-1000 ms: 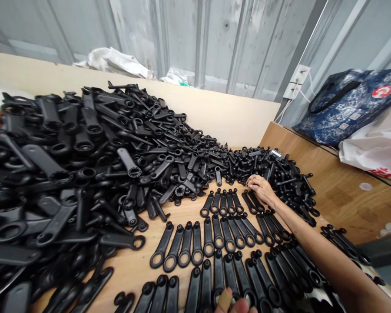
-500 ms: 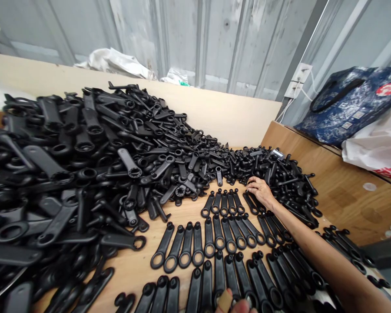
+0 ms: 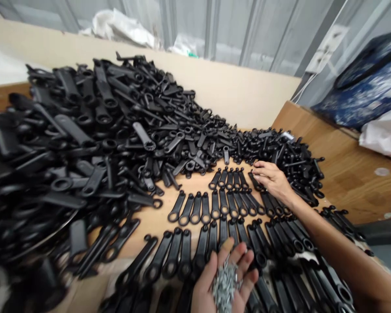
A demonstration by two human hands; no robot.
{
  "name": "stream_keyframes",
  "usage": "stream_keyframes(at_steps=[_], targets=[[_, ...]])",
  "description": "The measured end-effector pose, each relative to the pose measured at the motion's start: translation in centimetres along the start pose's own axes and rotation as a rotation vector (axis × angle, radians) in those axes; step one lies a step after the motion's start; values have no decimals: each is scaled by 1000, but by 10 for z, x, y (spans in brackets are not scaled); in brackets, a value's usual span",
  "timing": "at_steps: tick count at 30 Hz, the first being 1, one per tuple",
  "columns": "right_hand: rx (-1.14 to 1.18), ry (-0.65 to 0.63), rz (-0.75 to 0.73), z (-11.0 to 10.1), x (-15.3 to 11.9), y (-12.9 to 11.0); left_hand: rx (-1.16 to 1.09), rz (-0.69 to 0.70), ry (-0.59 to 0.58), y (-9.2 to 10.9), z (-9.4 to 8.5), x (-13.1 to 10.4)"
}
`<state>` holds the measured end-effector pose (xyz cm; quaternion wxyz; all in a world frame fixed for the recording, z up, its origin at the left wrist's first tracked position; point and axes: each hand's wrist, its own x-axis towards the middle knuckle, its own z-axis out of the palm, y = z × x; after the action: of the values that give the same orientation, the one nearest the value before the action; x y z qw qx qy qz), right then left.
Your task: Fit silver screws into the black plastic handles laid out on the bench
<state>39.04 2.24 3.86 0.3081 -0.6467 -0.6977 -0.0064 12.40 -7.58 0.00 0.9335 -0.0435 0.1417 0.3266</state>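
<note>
My left hand [image 3: 211, 284] is at the bottom middle, palm up and cupped around a heap of small silver screws [image 3: 225, 287]. It is above rows of black plastic arms [image 3: 174, 254], each with a ring at one end and a small round knob at the other. Farther off, my right hand [image 3: 273, 181] reaches over the right end of the farthest row. Its fingers are stretched out and a little apart, close to the knob end of a black arm [image 3: 254, 180]. Whether the fingertips touch that arm, I cannot tell.
A large heap of loose black arms [image 3: 117, 126] fills the left and back of the wooden table [image 3: 143, 217]. More black parts [image 3: 296, 174] lie beyond my right hand. A wooden board [image 3: 342, 174], a blue bag [image 3: 371, 87] and a wall socket [image 3: 326, 50] are at the right.
The view has tilted downward. My left hand has risen into sight with the screws in its palm. My right hand's fingers, bunched before, are now more stretched out over the farthest row.
</note>
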Motion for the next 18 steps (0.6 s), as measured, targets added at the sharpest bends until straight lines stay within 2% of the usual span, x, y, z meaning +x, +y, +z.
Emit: stream_keyframes(at_steps=[4,7,9,13,18], targets=[[168,-317,-316,-20,-40,-85,-93,41,43,-3,9,-4],[196,-552,-417,-26,-66,-125,-111,55,17,-4,16,-7],[161,-615,-423,-25,-78,-135,-115,52,-25,-5,19,-8],[100,-632,-444,-22,-86,-141,-142,52,-83,-7,18,-9],[87,-643,-504,-19,-84,-153,-189,61,-9,-9,10,-6]])
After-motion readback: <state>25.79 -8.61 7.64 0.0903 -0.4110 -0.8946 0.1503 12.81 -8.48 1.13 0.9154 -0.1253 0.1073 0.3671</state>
